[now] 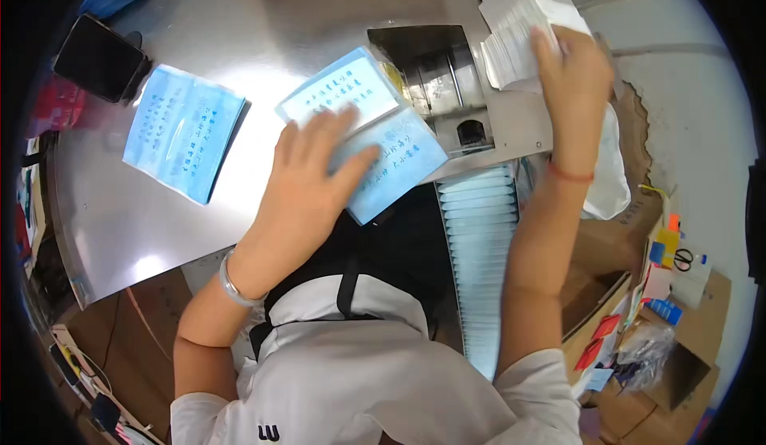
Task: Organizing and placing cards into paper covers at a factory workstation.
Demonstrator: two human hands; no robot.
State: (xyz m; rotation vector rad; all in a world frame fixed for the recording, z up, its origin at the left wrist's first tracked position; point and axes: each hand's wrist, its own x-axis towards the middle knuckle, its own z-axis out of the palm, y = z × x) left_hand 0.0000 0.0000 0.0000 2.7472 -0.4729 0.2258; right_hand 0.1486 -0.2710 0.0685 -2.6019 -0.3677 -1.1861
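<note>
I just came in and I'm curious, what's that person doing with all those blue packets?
A person stands at a shiny metal table. Their left hand presses flat on a small stack of light blue packets at the table's edge. Their right hand reaches up to a pile of white sheets beside a metal machine. Another stack of blue packets lies further left, and a row of packets sits in a chute below the machine.

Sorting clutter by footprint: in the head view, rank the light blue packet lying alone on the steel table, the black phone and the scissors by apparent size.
1. Light blue packet
2. Black phone
3. Scissors, tiny at the fisheye rim, so probably shrunk by distance.
</note>
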